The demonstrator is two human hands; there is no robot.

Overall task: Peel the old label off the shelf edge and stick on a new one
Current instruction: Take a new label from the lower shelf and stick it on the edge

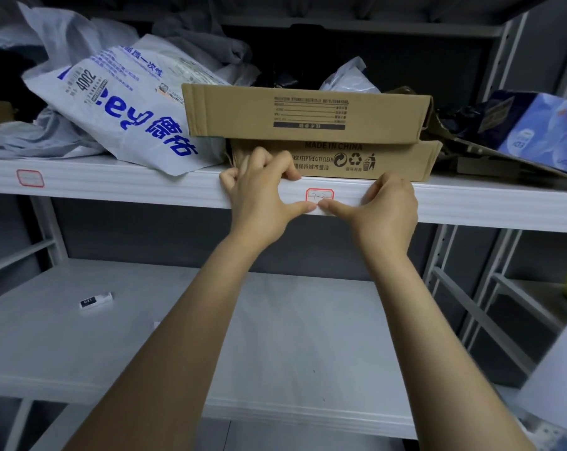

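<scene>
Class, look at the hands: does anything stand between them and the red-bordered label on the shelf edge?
Nothing visible does. The left hand and right hand grip the shelf edge, thumbs at the bottom of the label; the boxes sit above, clear of it.

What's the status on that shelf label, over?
Left hand, right hand grip shelf edge. Thumbs at bottom of label, stuck flat. Boxes behind, not blocking.
</scene>
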